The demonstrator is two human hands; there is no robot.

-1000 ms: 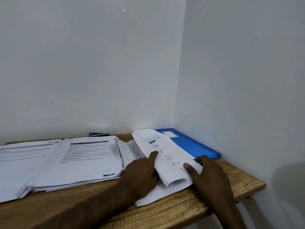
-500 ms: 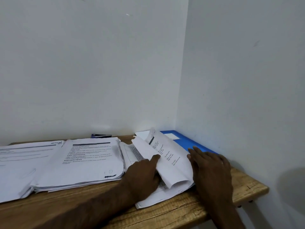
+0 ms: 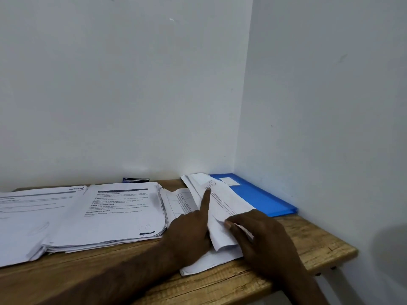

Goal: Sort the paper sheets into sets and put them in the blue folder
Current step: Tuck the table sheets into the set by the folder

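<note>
A small stack of paper sheets lies near the table's right end, its top sheets bent over toward me. My left hand rests on it, the straight index finger pressing along the printed top sheet. My right hand grips the bent lower part of those sheets, thumb on top, the other fingers hidden. The blue folder lies shut in the corner behind, partly under the sheets. A thicker printed stack sits to the left, and another stack reaches the left edge.
The wooden table ends at the right just past the folder, with a white wall close beside it and another behind. A dark blue stapler lies against the back wall behind the middle stack.
The raised sheets have been laid back down to the right over the folder. My left index finger slid up the page. My right hand moved from flat beside the sheets to gripping their bent part.
</note>
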